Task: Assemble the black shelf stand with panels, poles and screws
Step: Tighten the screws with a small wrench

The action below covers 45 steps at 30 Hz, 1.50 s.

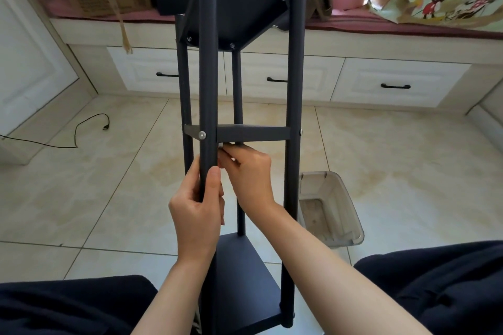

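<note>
Black stand [239,128] looks mostly built — left hand [197,215] grips a pole [208,84], right hand [249,171] pinches something small under the middle shelf [253,132] — likely a last screw.

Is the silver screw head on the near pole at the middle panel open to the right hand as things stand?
Probably yes. The screw faces the camera uncovered, just above the right hand, which is curled beside the near pole. The left hand grips that pole lower down.
</note>
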{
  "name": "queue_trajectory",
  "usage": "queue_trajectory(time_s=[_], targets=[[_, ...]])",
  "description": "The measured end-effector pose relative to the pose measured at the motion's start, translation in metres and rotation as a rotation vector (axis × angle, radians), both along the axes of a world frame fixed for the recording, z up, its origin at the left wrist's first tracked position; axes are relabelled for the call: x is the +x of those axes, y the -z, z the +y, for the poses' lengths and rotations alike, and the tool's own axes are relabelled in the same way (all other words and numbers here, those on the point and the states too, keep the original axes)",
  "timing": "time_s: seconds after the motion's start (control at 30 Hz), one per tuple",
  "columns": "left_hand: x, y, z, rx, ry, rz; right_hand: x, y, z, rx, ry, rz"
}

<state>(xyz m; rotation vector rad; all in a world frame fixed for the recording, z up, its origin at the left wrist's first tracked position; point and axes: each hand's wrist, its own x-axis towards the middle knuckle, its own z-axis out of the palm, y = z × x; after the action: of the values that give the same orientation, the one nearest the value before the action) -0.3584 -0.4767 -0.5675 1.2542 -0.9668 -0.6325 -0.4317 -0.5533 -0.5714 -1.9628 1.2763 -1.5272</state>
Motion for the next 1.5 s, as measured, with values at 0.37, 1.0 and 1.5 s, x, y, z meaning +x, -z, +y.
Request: queue_trajectory(time_s=[0.37, 1.0, 1.5], targets=[[0.001, 0.001, 0.000, -0.006, 0.010, 0.001, 0.000, 0.006, 0.004, -0.002, 0.017, -0.047], [-0.001, -0.001, 0.007, 0.016, 0.060, 0.024, -0.101, -0.092, 0.044, 0.450, -0.117, 0.420], [0.000, 0.002, 0.005, 0.025, 0.067, 0.040, -0.131, -0.117, -0.015, 0.699, -0.160, -0.248]])
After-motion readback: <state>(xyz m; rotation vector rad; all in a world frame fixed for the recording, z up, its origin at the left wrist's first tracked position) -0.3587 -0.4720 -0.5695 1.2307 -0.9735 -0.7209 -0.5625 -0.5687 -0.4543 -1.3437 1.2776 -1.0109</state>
